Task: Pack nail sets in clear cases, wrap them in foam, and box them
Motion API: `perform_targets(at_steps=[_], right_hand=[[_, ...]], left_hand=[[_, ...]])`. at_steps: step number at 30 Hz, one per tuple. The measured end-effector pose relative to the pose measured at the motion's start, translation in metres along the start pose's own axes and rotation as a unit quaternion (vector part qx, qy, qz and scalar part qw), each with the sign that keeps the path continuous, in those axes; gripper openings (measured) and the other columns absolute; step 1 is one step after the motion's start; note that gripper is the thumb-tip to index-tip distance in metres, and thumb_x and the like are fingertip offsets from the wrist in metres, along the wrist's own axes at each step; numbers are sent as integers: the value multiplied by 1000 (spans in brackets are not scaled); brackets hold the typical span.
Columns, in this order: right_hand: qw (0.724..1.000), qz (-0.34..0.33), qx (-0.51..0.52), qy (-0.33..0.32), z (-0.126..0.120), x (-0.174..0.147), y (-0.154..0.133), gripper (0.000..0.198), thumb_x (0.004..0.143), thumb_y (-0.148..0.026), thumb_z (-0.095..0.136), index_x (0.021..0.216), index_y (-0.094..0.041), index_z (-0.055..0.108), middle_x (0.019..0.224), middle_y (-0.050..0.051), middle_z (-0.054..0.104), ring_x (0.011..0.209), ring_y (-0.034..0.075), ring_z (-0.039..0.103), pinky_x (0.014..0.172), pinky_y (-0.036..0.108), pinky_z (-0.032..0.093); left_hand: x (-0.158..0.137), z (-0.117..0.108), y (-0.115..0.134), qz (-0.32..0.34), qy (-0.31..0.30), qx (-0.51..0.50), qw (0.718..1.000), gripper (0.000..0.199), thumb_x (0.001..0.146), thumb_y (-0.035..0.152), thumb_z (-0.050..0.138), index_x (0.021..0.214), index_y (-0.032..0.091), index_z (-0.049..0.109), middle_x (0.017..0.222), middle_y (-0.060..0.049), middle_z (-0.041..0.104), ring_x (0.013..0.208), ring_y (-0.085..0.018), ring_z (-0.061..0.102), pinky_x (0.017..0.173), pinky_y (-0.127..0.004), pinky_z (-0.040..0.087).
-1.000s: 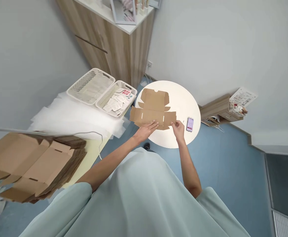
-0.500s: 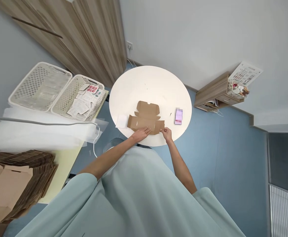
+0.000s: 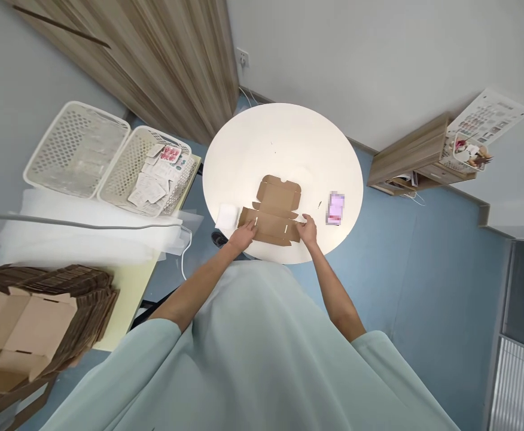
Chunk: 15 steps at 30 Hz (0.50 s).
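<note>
A brown cardboard box blank (image 3: 271,226) lies mostly unfolded near the front edge of a round white table (image 3: 239,143). Two light slots show in its front panel. My left hand (image 3: 243,234) is at its left side flap, fingers bent over the cardboard. The right side flap is pinched in my right hand (image 3: 307,230), which hides much of that end. A stack of white squares (image 3: 227,216) lies just left of the cardboard. To the right is a pink phone-like item (image 3: 335,208), blurred out.
Left of me, a side table (image 3: 130,299) bears white baskets (image 3: 76,149), one with small packets (image 3: 154,179), white sheets (image 3: 82,230) and a stack of cardboard boxes (image 3: 82,287). A cable (image 3: 109,225) crosses there. A low wooden cabinet (image 3: 410,152) stands against the wall.
My left hand has slid from the middle of the front panel to the left flap. My right hand stays at the right flap, and both slots now show. The view has shifted slightly.
</note>
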State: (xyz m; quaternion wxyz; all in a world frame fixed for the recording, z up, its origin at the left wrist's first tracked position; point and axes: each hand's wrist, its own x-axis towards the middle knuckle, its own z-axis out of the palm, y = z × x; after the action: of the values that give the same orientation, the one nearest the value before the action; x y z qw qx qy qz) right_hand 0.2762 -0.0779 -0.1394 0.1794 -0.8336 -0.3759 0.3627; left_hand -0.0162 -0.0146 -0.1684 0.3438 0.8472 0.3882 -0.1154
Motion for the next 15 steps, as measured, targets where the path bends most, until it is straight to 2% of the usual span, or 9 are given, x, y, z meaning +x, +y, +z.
perform_targets(at_steps=[3, 6, 8, 12, 15], right_hand=[[999, -5, -18, -46, 12, 19, -19, 65, 93, -33, 64, 156, -16, 54, 152, 18, 63, 121, 29, 70, 113, 45, 55], [997, -27, -41, -64, 24, 32, -34, 69, 92, -30, 67, 158, -15, 53, 154, 19, 61, 137, 32, 62, 118, 46, 51], [995, -37, -46, -80, 30, 36, -40, 72, 92, -30, 68, 160, -14, 50, 154, 21, 60, 136, 32, 63, 119, 47, 51], [992, -36, -28, -119, 34, 31, -43, 79, 94, -36, 71, 166, -18, 44, 152, 19, 59, 124, 30, 69, 113, 48, 55], [989, -46, -26, -136, 35, 17, -39, 89, 92, -41, 77, 170, -23, 37, 159, 19, 50, 132, 31, 66, 112, 46, 56]], left_hand=[[-5, -1, -5, -13, 4, -9, 1000, 54, 90, 3, 59, 142, 15, 68, 174, -23, 44, 164, -34, 41, 131, -51, 41], [-8, -1, -6, -16, -6, -24, 1000, 40, 92, 4, 56, 123, 17, 77, 176, -16, 43, 165, -31, 40, 129, -46, 44], [-9, -2, -7, -15, -10, -43, 999, 36, 93, 6, 55, 115, 18, 81, 177, -14, 44, 164, -31, 41, 128, -44, 46], [-7, -10, -9, -33, -16, -79, 996, 38, 93, 11, 55, 114, 20, 85, 173, -12, 49, 152, -34, 57, 124, -47, 51], [-4, -17, -10, -53, -18, -94, 994, 42, 89, 12, 57, 117, 23, 86, 168, -9, 57, 140, -35, 67, 121, -49, 54]])
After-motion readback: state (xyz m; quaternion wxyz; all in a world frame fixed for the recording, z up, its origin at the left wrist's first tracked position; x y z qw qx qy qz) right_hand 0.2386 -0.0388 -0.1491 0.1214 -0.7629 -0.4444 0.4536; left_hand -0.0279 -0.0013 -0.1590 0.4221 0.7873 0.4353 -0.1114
